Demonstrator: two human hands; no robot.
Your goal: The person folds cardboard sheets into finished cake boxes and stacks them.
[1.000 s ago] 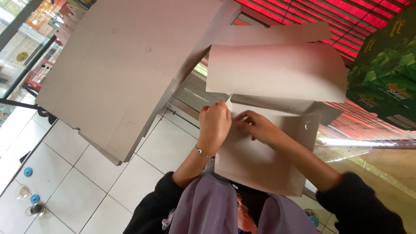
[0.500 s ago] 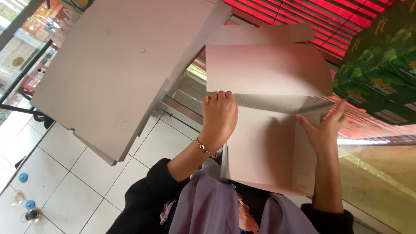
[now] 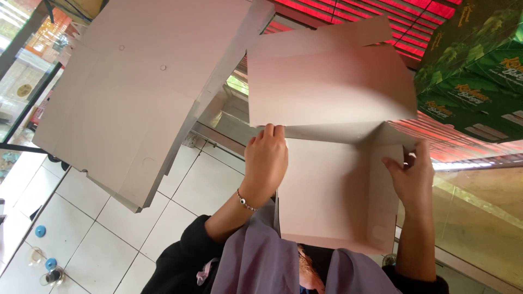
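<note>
White tiled floor (image 3: 103, 239), red slats (image 3: 348, 16)

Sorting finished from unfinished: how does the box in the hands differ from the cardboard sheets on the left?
The box is folded, with walls and lid raised; the sheets are flat, unfolded and stacked. The left hand and right hand hold the box; nothing touches the sheets. Both are plain pale cardboard.
</note>
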